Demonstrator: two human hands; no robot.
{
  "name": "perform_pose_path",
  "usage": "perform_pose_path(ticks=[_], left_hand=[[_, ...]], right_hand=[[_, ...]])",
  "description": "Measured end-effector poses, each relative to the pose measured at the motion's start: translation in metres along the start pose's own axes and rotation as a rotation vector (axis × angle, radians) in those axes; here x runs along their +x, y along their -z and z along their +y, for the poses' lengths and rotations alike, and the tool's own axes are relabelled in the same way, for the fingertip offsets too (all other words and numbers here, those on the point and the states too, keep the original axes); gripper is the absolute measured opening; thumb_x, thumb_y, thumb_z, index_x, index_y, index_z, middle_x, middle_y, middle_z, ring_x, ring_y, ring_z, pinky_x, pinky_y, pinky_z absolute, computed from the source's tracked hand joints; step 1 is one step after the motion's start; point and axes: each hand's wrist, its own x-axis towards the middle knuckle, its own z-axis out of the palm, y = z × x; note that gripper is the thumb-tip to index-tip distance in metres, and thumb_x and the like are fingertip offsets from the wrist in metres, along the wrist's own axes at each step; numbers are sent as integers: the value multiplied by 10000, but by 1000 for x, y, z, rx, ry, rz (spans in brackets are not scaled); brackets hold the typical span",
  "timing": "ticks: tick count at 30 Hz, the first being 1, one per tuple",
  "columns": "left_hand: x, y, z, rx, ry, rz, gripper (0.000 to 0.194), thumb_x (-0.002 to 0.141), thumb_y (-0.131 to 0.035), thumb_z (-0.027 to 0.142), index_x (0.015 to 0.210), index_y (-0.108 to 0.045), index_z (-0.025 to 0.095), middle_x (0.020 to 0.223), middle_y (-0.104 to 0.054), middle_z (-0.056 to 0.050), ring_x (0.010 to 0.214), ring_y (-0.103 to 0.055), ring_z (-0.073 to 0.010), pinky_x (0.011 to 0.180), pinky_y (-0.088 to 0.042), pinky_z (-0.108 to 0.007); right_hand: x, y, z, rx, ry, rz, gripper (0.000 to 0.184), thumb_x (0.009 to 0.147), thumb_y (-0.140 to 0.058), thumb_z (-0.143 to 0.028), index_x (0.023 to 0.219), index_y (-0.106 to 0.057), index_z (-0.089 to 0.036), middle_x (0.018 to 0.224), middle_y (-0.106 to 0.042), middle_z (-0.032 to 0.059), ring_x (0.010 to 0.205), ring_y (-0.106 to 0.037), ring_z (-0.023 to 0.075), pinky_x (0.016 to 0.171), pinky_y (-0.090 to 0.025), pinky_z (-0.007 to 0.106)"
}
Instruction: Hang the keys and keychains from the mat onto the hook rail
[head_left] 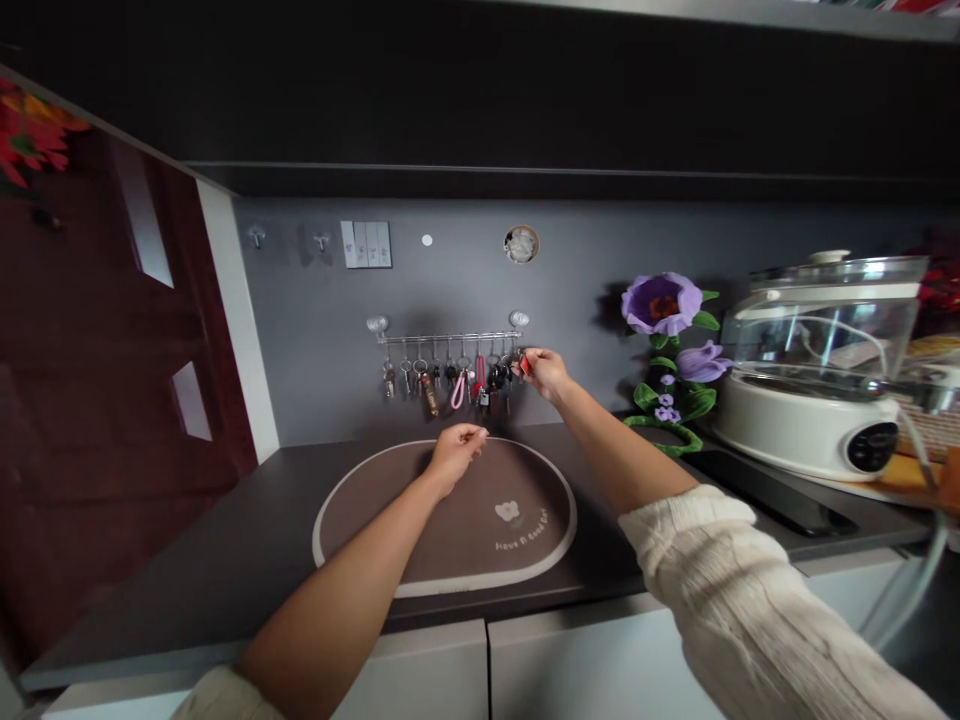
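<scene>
A clear hook rail on the grey wall carries a row of keys on rings. At its right end my right hand pinches a small red tag, close to the last hanging keys. Over the brown oval mat, my left hand is closed with thumb and fingertips together, and nothing shows in it. Among the hanging pieces are a brown key fob, a pink loop strap and a red strap.
Purple felt flowers stand on the dark counter at the right. Beside them are a white appliance with a clear lid and a black phone-like slab. A dark cabinet overhangs the counter. Two clear hooks are on the wall.
</scene>
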Motion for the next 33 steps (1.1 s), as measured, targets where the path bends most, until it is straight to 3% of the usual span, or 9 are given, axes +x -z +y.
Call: perform_pose_path(ticks=[6, 18, 33], left_hand=[[1, -1, 0, -4, 14, 1, 311, 614, -572, 418, 709, -577, 123, 601, -524, -6, 502, -430, -69, 449, -298, -188], [2, -1, 1, -11, 17, 4, 292, 624, -563, 403, 701, -568, 121, 583, -511, 1, 486, -421, -61, 441, -297, -182], [2, 2, 4, -43, 24, 51, 280, 614, -574, 388, 700, -579, 122, 584, -517, -2, 495, -432, -67, 439, -291, -183]], right_hand=[[9, -6, 5, 47, -40, 70, 118, 716, -475, -77, 617, -455, -139, 492, -486, -19, 466, -532, 78, 515, -496, 237], [7, -6, 14, -3, -97, 92, 185, 732, -424, -49, 574, -443, -143, 441, -448, -39, 434, -495, 52, 510, -485, 207], [-3, 8, 30, -48, -93, 63, 110, 723, -481, -124, 618, -484, -154, 479, -500, -39, 422, -461, 31, 492, -454, 159]])
